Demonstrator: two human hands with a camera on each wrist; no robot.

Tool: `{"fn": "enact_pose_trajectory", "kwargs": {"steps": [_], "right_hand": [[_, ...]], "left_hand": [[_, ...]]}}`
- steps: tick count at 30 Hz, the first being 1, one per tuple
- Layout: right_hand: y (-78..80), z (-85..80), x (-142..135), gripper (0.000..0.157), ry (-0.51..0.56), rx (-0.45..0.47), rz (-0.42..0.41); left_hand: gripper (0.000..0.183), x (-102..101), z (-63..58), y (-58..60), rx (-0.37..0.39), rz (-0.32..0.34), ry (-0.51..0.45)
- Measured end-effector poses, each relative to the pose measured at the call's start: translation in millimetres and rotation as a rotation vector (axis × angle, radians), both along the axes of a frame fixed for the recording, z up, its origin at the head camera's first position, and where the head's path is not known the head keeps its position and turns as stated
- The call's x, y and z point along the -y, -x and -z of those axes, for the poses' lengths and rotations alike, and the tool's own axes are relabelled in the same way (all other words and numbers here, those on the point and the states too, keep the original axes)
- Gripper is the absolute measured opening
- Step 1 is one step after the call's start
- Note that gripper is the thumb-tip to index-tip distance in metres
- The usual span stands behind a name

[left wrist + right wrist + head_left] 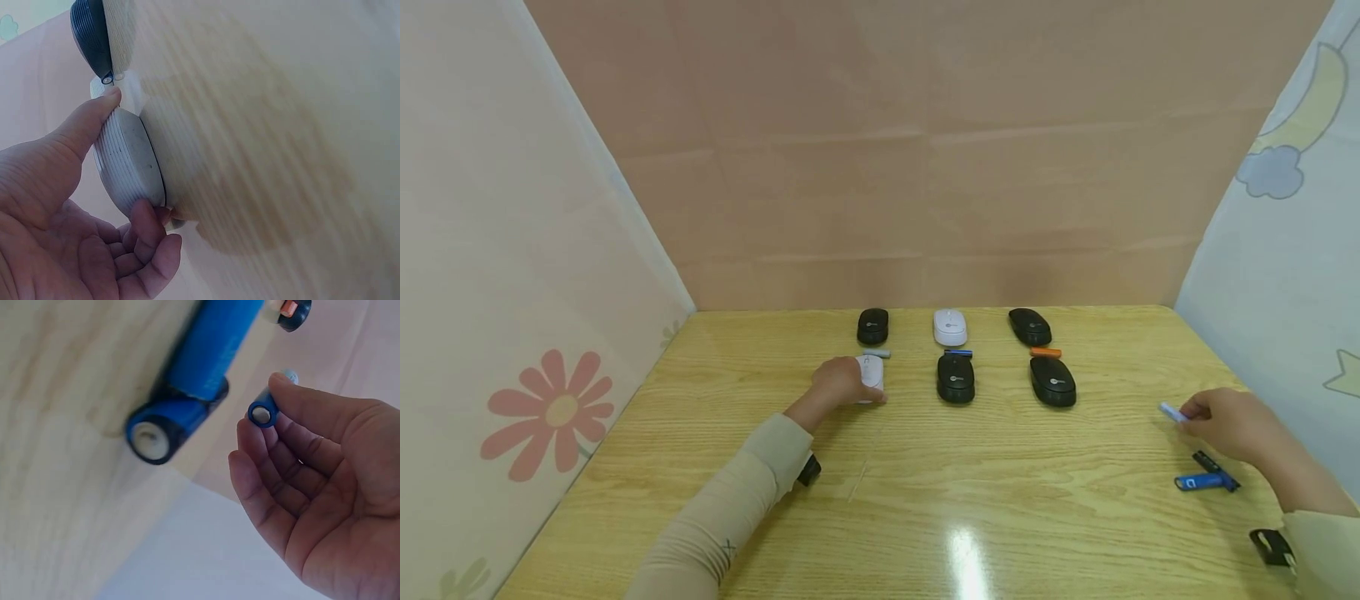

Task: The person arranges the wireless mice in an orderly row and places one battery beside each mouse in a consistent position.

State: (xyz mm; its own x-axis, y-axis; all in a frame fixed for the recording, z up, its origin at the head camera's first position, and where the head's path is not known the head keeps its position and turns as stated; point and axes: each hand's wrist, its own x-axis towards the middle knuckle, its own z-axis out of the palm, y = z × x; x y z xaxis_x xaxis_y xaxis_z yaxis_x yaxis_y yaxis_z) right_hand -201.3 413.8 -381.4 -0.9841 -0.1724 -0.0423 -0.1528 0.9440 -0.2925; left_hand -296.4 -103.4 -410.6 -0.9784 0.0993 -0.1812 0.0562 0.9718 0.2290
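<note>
On the left of the front row, my left hand [837,382] grips a white computer mouse [872,372], which sits on the wooden table. The left wrist view has the thumb and curled fingers on opposite edges of that mouse [128,156]. Over at the right side, my right hand [1236,423] pinches a small battery [1172,412] between thumb and fingers. Close up, the battery [267,403] has a blue body, a pale far end and a metal end facing the camera. A blue battery [1199,482] and a dark battery [1206,461] lie below the right hand.
Behind stand a black mouse [872,326], a white mouse [951,327] and another black mouse [1030,327]. Two black mice [956,379] continue the front row. Between the rows lie grey [877,353], blue-black [958,353] and orange [1046,352] cylinders. Fabric walls [925,167] enclose the table.
</note>
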Motion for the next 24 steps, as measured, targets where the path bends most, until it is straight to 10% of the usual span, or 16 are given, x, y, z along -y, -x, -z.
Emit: {"fn": "enact_pose_trajectory", "kwargs": {"steps": [24], "right_hand": [[-0.7, -29.6, 63, 0.020, 0.045, -0.099, -0.056]], "left_hand": [[0.056, 0, -4.2, -4.7, -0.006, 0.017, -0.023]]}}
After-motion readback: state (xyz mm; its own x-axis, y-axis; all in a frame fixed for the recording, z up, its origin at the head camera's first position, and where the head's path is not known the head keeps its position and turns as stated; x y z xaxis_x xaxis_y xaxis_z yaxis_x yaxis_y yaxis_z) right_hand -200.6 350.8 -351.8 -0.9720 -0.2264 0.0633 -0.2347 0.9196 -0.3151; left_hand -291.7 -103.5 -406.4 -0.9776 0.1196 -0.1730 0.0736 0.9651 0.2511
